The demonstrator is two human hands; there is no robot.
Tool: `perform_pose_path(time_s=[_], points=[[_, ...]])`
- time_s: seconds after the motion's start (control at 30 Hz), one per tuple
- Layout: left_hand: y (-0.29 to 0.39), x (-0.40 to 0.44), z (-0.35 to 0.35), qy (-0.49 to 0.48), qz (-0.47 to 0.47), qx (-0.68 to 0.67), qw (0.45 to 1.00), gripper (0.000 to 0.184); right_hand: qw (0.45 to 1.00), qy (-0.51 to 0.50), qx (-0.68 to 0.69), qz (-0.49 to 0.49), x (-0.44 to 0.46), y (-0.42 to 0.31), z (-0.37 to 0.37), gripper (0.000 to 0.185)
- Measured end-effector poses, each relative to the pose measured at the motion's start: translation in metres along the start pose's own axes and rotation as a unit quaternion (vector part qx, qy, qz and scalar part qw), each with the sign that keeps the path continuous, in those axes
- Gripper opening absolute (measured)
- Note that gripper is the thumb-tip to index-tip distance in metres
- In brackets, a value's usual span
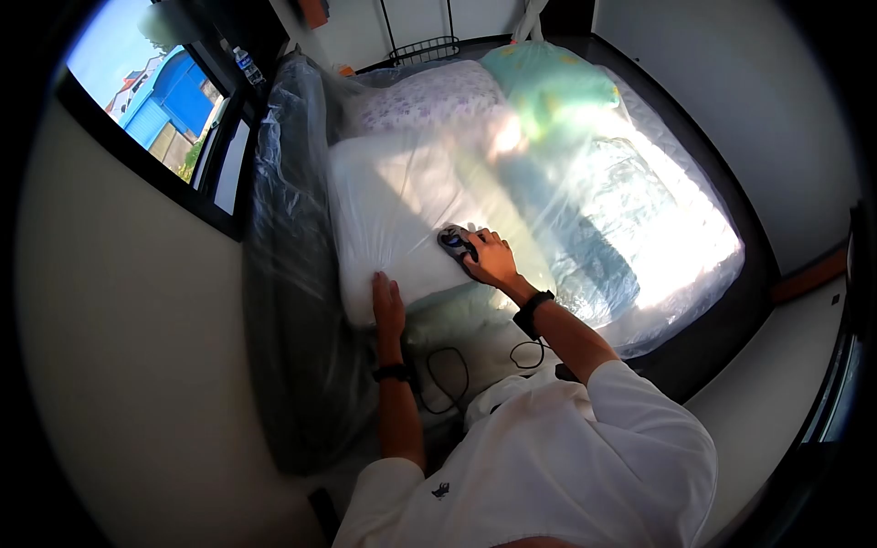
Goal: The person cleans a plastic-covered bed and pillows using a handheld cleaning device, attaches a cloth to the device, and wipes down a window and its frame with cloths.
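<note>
A plump white pillow (379,196) lies on the near left part of the bed. My right hand (494,260) grips a small dark handheld device with a rounded, glossy blue-tinted end (454,239), resting on the pillow's right part. What kind of device it is, I cannot tell. My left hand (388,301) lies flat against the pillow's near edge, fingers stretched out and holding nothing. Dark bands with thin black cords circle both wrists. Pale greenish bedding (466,315) shows just below the pillow.
Clear plastic (288,219) wraps the bed's left side. A purple-patterned pillow (429,96) and a green one (548,78) lie at the back. Folded blue-green bedding (585,237) sits at right in strong sunlight. A water bottle (247,64) stands by the window at left.
</note>
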State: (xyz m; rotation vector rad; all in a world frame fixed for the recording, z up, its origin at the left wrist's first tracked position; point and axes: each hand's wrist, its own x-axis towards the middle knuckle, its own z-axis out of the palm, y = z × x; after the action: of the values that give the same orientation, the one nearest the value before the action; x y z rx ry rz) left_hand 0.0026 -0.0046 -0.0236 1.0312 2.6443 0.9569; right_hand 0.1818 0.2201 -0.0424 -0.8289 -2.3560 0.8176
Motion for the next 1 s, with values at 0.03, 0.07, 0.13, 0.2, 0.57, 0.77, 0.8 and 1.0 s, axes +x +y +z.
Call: perform_pose_path(time_s=[0.03, 0.07, 0.13, 0.2, 0.57, 0.77, 0.8, 1.0], points=[[0.001, 0.001, 0.004, 0.005, 0.002, 0.016, 1.000, 0.057, 0.999, -0.003, 0.016, 0.037, 0.001, 0.008, -0.002, 0.049], [0.003, 0.001, 0.007, 0.010, 0.003, 0.031, 0.999, 0.057, 0.997, -0.005, 0.031, 0.073, 0.003, 0.015, -0.003, 0.049], [0.011, -0.004, 0.008, 0.025, 0.005, 0.081, 0.996, 0.057, 0.998, -0.019, 0.009, 0.053, 0.005, 0.005, -0.004, 0.051], [0.028, -0.004, 0.008, 0.042, 0.006, 0.130, 0.991, 0.059, 0.999, -0.030, -0.003, -0.015, 0.004, -0.012, 0.000, 0.054], [0.073, -0.006, 0.067, 0.040, 0.141, 0.070, 0.987, 0.067, 0.978, -0.124, 0.087, -0.145, -0.008, -0.014, 0.008, 0.051], [0.095, -0.012, 0.072, 0.089, 0.105, 0.146, 0.980, 0.066, 0.975, -0.148, 0.107, -0.126, 0.003, 0.058, -0.027, 0.053], [0.103, -0.013, 0.072, 0.059, 0.072, 0.173, 0.980, 0.067, 0.977, -0.145, 0.108, -0.112, 0.002, 0.078, -0.032, 0.054], [0.084, -0.015, 0.097, 0.091, 0.054, 0.322, 0.941, 0.065, 0.983, -0.160, 0.089, -0.024, -0.023, 0.201, -0.029, 0.051]])
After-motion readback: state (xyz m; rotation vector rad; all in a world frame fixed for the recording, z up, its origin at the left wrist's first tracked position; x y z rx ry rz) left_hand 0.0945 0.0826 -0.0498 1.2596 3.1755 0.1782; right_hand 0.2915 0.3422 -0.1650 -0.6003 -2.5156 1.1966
